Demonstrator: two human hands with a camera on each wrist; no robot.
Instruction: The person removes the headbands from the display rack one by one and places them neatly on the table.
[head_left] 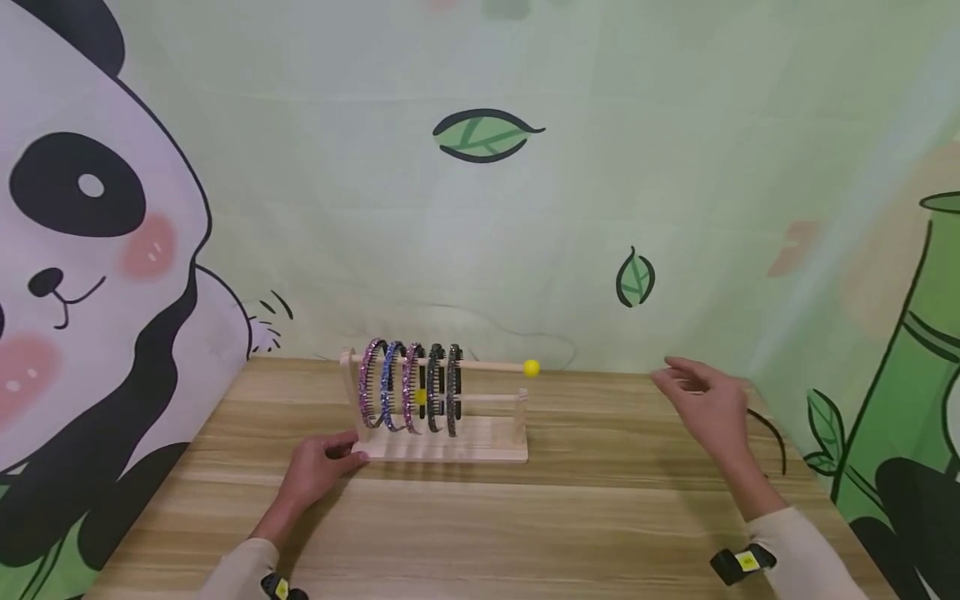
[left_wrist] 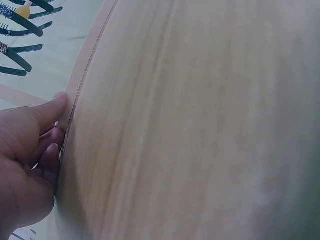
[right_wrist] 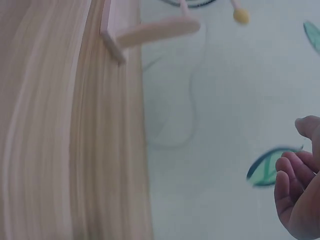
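A pale wooden headband rack [head_left: 468, 452] stands on the table with several glittery headbands [head_left: 411, 387] hung along its upper rod. Pink-purple and blue ones are toward the left, dark ones toward the right. A yellow ball [head_left: 532, 368] caps the free right end of that rod. My left hand [head_left: 318, 471] grips the left end of the rack's base, thumb at its front edge, as the left wrist view shows close up. Off to the right of the rack, my right hand [head_left: 708, 404] hovers above the table with loosely bent fingers and nothing in them.
The wood-grain table [head_left: 600, 533] runs back to a green cloth backdrop [head_left: 360, 208] printed with a panda and leaves. Behind the right wrist a thin black cord [head_left: 776, 437] curves near the table's right edge. A second yellow ball [head_left: 421, 397] shows between the headbands.
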